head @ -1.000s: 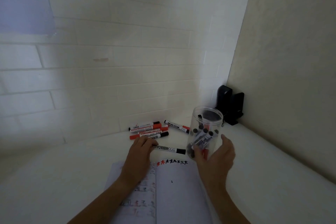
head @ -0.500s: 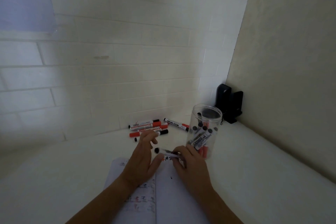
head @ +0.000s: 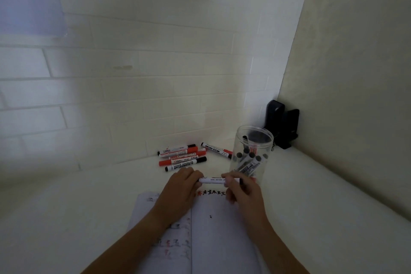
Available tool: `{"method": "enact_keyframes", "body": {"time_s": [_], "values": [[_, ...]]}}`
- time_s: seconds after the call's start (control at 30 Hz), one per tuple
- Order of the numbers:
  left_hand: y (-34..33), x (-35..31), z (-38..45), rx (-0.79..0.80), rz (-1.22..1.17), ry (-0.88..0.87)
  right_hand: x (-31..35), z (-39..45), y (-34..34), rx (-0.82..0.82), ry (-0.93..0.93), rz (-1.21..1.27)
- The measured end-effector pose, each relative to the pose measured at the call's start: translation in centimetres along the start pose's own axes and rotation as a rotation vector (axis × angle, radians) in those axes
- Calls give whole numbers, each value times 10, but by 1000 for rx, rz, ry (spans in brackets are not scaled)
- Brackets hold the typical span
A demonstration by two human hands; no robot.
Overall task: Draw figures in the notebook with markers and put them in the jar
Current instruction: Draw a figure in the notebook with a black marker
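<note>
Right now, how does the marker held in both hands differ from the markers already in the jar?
The held marker lies level above the notebook, gripped at its ends by the left hand and right hand; the jar markers lean tilted inside the clear jar, untouched. The held marker is single; the jar markers are several. Both show white printed barrels.

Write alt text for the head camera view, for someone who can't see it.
Left hand and right hand hold a white marker level above an open notebook. Behind stand a clear jar of markers and loose markers.
</note>
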State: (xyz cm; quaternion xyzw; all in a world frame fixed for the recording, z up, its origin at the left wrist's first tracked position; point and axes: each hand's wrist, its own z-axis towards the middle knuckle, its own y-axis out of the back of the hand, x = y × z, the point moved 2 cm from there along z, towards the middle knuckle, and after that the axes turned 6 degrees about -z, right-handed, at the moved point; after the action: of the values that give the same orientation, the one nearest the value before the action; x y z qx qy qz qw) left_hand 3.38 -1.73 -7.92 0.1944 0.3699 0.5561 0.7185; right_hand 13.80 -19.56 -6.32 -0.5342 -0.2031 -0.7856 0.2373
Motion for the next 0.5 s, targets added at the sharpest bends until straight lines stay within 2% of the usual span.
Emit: {"method": "enact_keyframes", "body": {"time_s": [0.1,0.2,0.3,0.4,0.5], "values": [[-3,0,0,30,5,27,-5,1,6,27,31,-144],[-2,-1,1,49,57,-10,-18,3,7,23,165,-563],[-2,-7,1,129,80,-97,-23,6,4,45,396,-1007],[-3,-11,-1,170,82,-142,-22,1,-11,51,634,-1187],[-1,-11,-3,172,50,-125,-22,-2,-25,50,729,-1246]]}}
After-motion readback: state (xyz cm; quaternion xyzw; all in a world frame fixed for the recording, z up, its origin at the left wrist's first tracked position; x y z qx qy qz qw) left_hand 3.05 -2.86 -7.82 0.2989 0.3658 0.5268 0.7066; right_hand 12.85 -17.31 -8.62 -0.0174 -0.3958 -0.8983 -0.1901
